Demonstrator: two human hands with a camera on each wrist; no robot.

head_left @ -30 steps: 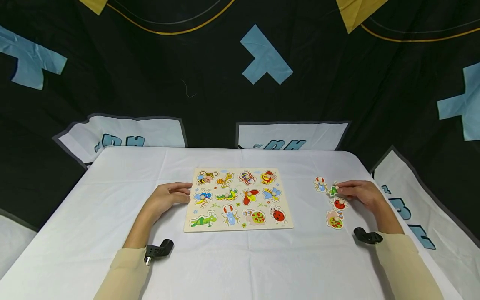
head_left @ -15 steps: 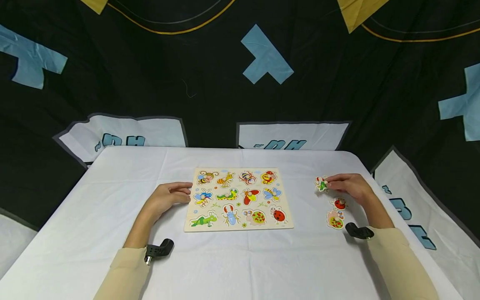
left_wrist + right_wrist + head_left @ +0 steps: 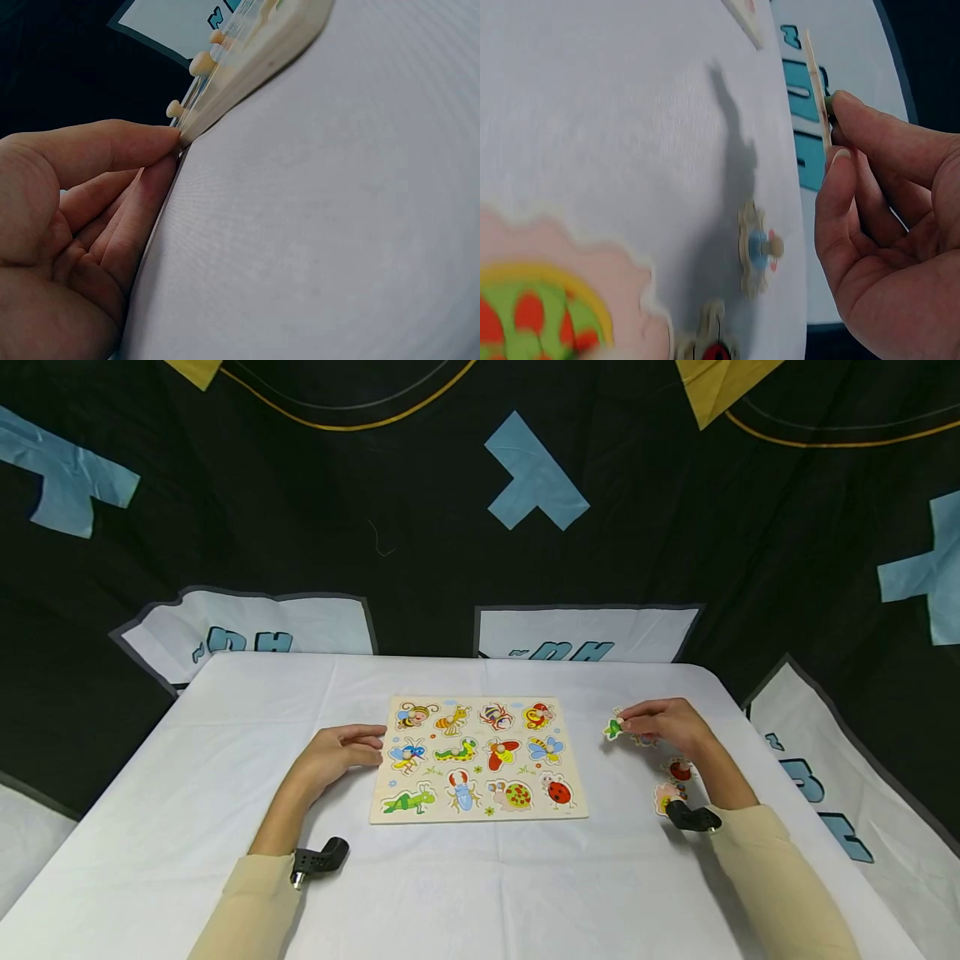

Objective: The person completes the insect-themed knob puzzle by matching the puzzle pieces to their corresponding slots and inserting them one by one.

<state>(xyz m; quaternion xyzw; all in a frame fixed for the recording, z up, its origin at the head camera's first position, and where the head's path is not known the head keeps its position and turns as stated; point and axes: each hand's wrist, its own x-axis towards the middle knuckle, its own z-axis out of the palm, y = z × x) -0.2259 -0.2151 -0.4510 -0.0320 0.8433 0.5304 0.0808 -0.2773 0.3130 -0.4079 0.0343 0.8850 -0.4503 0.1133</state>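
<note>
My right hand (image 3: 666, 725) pinches a small green puzzle piece (image 3: 612, 728), raised above the white tablecloth (image 3: 510, 893) to the right of the puzzle board (image 3: 442, 817). My left hand (image 3: 336, 758) pinches the left edge of that board, which lies flat, insect pictures facing up. Under and beside my right hand and wrist lie a mostly hidden beetle piece (image 3: 757, 249), a ladybird piece (image 3: 679, 769) and a snail piece (image 3: 664, 795).

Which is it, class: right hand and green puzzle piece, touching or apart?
Touching. The right wrist view shows the right hand pinching the green puzzle piece, fingertips against its knobbed side.
</note>
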